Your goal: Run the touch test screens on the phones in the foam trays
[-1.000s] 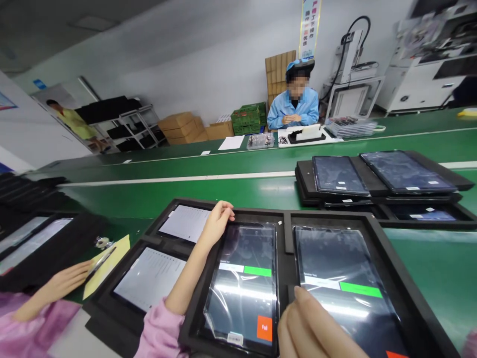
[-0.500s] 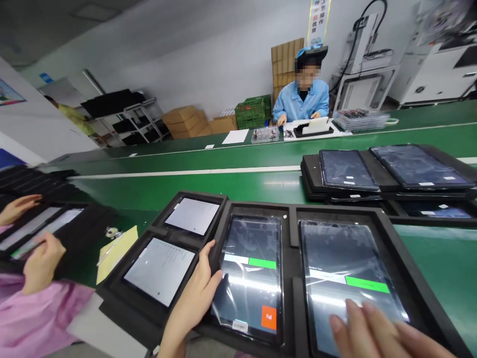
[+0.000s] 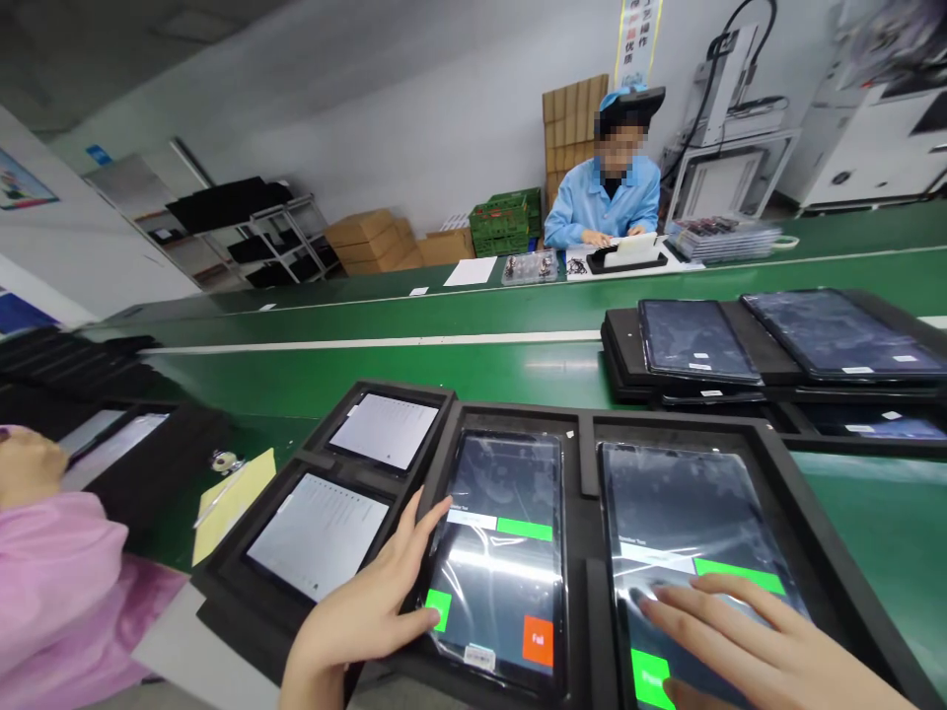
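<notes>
My left hand (image 3: 370,611) lies open at the left edge of the middle tablet (image 3: 510,473), its thumb tip at a green box on the screen. That screen also shows a red "Fail" box. Over the right tablet (image 3: 673,493) my right hand (image 3: 769,641) is spread, its thumb beside another green box; whether the fingertips touch the glass I cannot tell. Both tablets lie in a black foam tray (image 3: 588,532). To the left, two smaller devices with white screens, a front one (image 3: 318,532) and a rear one (image 3: 385,429), sit in another foam tray (image 3: 332,468).
Stacked trays with dark tablets (image 3: 695,335) stand at right on the green bench (image 3: 444,365). Yellow paper (image 3: 229,503) with a pen lies left, near a co-worker's pink sleeve (image 3: 59,582) and tray. Across the bench sits a person in blue (image 3: 607,202).
My right hand has moved up and left over the right tablet. My left thumb has moved lower. Green boxes now show low on both screens. The pink-sleeved co-worker's arm has shifted.
</notes>
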`<state>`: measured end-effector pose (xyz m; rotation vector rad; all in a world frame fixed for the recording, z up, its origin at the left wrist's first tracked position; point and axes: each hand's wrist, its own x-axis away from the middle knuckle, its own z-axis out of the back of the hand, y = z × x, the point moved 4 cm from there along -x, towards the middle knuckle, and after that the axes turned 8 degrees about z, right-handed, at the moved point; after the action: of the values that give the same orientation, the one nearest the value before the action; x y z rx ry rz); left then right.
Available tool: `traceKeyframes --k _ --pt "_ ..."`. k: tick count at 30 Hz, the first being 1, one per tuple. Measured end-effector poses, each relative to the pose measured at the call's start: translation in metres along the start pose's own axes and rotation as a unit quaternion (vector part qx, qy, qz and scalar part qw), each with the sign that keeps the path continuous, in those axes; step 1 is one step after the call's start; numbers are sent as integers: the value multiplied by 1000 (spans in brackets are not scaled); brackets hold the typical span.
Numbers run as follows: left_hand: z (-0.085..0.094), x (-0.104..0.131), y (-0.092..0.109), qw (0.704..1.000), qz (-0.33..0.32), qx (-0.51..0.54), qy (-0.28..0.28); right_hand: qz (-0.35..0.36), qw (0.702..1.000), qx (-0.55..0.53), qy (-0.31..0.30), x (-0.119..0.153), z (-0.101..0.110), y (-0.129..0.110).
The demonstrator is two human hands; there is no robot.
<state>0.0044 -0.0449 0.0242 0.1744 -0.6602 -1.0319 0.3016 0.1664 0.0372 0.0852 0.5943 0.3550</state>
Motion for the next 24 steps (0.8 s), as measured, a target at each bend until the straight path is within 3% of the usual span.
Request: traceKeyframes --k 4,7,9,10,12,14,16,19,24 --pt "25 -14 15 999 -23 -40 3 30 997 67 21 10 -8 10" --pt "49 -43 50 995 -74 -66 -1 12 998 48 -37 21 1 27" --pt "55 -71 81 987 -126 -90 -47 -85 992 61 -71 32 5 50" --pt "55 -85 98 981 -152 -107 -55 -168 979 90 -69 41 6 64" --pt "53 -113 125 971 -182 -151 -24 -325 930 162 -62 63 1 88" --pt "48 -135 142 963 -175 -202 28 -415 882 208 -87 85 -11 100" --pt "41 -145 147 957 -164 -233 59 -436 865 220 -113 100 -23 104" --pt "35 -143 144 953 -171 -237 74 -450 863 205 -104 110 -29 105" --pt "34 -135 138 956 -172 -229 58 -440 867 214 -90 102 -25 100"
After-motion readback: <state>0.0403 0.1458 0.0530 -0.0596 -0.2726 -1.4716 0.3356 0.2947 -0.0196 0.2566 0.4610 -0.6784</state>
